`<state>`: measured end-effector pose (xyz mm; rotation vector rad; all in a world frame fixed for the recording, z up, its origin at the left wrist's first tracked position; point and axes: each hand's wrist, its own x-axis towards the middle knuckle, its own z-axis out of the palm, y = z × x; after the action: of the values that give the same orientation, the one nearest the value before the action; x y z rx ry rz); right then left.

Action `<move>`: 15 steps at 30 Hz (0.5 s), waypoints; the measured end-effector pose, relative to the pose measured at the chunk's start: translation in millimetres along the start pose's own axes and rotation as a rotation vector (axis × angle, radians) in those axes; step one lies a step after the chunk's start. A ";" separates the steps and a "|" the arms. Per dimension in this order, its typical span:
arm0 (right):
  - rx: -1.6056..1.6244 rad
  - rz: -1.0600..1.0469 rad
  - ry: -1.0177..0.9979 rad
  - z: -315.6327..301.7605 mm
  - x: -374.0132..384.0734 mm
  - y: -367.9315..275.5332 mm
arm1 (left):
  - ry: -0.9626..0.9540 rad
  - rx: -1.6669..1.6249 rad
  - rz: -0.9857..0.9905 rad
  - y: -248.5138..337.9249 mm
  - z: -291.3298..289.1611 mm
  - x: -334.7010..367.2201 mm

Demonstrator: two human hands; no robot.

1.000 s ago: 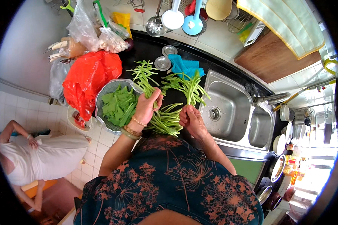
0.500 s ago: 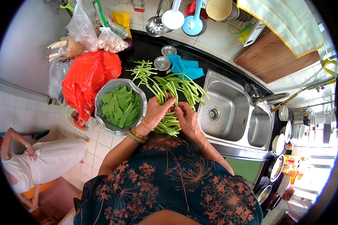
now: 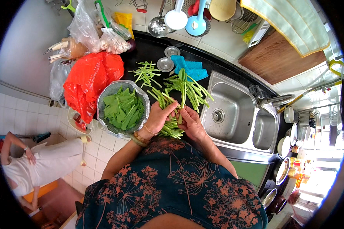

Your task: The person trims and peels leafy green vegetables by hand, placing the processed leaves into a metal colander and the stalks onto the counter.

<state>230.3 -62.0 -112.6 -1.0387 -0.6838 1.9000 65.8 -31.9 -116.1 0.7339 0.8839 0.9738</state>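
My left hand [image 3: 159,117] is closed round several green vegetable stalks [image 3: 160,96], their tops poking out past the thumb. Between the fingers of my right hand [image 3: 192,125] is one leafy stalk [image 3: 183,91], its leaf pointing away from me. Both hands nearly touch over the counter edge. More stalks [image 3: 172,131] lie below them, and leafy stalks [image 3: 197,92] rest just beyond the right hand. A small pile of cut stems [image 3: 145,71] lies farther off. Left of my left hand, a scalloped bowl [image 3: 100,115] holds torn green leaves [image 3: 122,110].
A red plastic bag [image 3: 88,78] bulges behind the bowl. Two small metal lids [image 3: 165,64] and a blue cloth [image 3: 190,68] lie at the back. The double steel sink [image 3: 233,129] is close on the right. At lower left, another person [image 3: 46,160] in white stands on the tiled floor.
My right hand has turned and lowered slightly, and a leafy stalk now stands out from its fingers. My left hand stays nearly in place. The other person's feet have shifted.
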 end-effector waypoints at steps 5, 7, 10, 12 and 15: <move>0.184 -0.046 -0.142 -3.5 -9.4 -9.7 | 0.143 -0.341 -0.007 11.7 -12.4 8.5; 0.147 0.011 -0.246 -8.8 -12.4 -13.6 | 0.076 -0.359 -0.017 18.5 -22.5 9.9; 0.145 0.106 -0.355 -15.6 -10.6 -14.1 | -0.101 -0.244 -0.174 24.3 -19.7 9.4; 0.116 0.177 -0.351 -15.3 -7.2 -16.0 | -0.187 -0.184 -0.242 24.0 -14.5 8.8; 0.131 0.226 -0.370 -15.6 -1.9 -16.2 | -0.201 -0.169 -0.212 14.6 -7.3 7.2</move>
<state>251.0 -54.6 -107.4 -0.7103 -0.6564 2.3338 55.9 -18.7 -109.3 0.5695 0.6790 0.7612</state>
